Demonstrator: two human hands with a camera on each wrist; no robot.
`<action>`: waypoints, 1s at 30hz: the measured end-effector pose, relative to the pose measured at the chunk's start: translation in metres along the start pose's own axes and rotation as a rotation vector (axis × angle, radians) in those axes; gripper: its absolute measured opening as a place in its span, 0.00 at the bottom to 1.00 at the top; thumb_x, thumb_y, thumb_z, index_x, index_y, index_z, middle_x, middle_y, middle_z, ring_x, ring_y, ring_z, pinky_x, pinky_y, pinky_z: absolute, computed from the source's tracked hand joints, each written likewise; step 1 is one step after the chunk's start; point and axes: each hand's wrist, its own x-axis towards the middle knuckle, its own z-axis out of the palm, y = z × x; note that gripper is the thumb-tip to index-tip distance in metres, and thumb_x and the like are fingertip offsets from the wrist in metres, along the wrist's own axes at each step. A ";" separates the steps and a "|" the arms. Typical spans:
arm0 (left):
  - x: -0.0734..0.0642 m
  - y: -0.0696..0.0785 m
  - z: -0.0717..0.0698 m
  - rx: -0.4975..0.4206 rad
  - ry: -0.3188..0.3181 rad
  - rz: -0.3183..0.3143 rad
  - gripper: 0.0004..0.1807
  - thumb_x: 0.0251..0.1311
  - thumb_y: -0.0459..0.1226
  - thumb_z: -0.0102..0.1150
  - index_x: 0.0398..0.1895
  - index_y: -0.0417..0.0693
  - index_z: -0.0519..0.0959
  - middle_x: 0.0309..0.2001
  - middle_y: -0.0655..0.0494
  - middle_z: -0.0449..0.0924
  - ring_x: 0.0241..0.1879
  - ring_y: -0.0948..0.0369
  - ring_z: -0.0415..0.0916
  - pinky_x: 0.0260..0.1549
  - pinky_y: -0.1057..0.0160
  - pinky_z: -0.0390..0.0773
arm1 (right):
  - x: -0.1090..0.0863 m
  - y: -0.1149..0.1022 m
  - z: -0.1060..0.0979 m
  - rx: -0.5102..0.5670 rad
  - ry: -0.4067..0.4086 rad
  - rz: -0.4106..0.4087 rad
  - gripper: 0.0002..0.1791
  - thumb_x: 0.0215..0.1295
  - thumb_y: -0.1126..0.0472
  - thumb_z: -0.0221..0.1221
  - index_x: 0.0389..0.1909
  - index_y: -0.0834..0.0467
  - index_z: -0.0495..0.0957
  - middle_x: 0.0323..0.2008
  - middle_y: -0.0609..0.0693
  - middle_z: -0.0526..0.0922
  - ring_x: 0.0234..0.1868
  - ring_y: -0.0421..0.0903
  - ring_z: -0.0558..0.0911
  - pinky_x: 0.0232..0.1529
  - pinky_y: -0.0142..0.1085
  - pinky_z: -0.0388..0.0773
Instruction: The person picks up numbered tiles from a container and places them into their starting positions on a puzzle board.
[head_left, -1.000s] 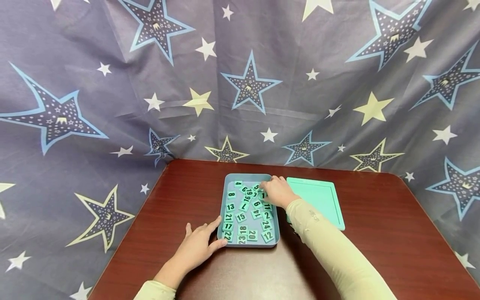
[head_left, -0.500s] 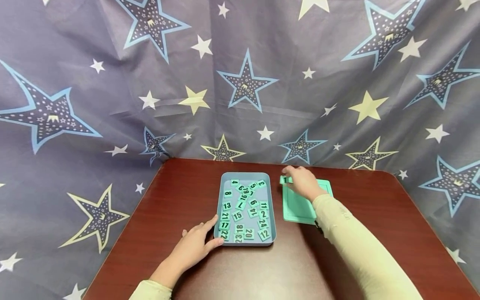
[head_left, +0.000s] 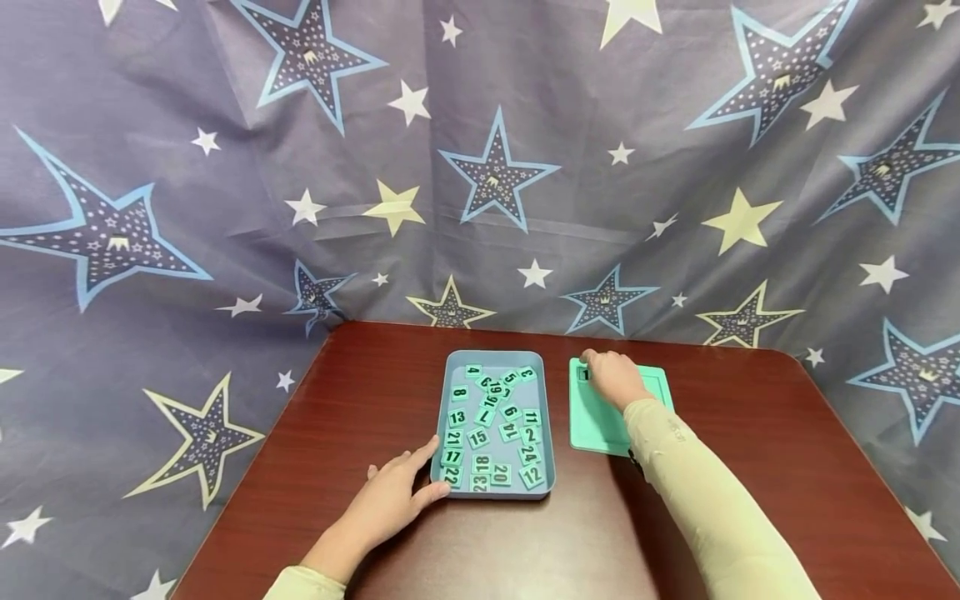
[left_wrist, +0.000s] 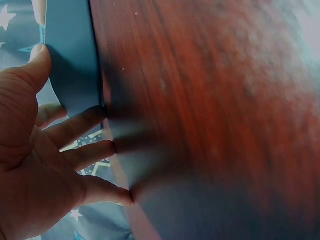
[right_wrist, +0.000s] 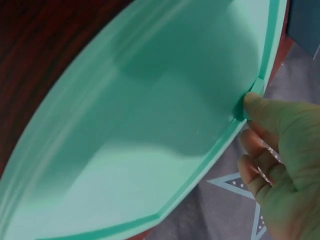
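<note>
Holding a tile (head_left: 584, 375): curled right hand (head_left: 618, 380) (left hand (head_left: 388, 498), spread, touches tray (head_left: 506, 454)).

Right grip (head_left: 617, 379), "1" tile (head_left: 585, 375): moved from blue tray (head_left: 495, 357) onto corner of green board (head_left: 596, 429).

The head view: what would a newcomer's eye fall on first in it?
Most striking is the star-patterned cloth behind the table. On that table, left of a green board, lies a grey-blue tray with many numbered tiles, the left hand touching its side. The right hand holds a tile marked 1 at the board's far left corner.
</note>
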 end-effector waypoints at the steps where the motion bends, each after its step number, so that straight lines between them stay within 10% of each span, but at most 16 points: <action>1: 0.000 0.001 0.001 -0.002 -0.001 0.003 0.42 0.69 0.57 0.68 0.83 0.56 0.67 0.74 0.45 0.77 0.75 0.35 0.71 0.65 0.13 0.57 | -0.001 0.000 0.001 0.022 -0.003 0.016 0.22 0.66 0.68 0.69 0.60 0.63 0.82 0.49 0.63 0.91 0.48 0.63 0.89 0.51 0.55 0.85; 8: 0.000 0.002 0.001 -0.008 -0.006 0.010 0.43 0.69 0.57 0.67 0.83 0.56 0.67 0.74 0.45 0.77 0.75 0.35 0.71 0.65 0.13 0.56 | -0.008 -0.003 0.005 0.182 0.053 0.112 0.19 0.69 0.71 0.65 0.59 0.68 0.78 0.57 0.69 0.86 0.52 0.67 0.87 0.51 0.58 0.85; 30: 0.003 0.000 -0.001 0.008 -0.025 -0.001 0.42 0.71 0.56 0.66 0.84 0.55 0.65 0.74 0.42 0.76 0.77 0.35 0.68 0.66 0.13 0.55 | -0.030 -0.040 0.007 0.181 0.066 0.104 0.17 0.69 0.67 0.70 0.55 0.67 0.78 0.45 0.66 0.91 0.44 0.64 0.90 0.45 0.54 0.87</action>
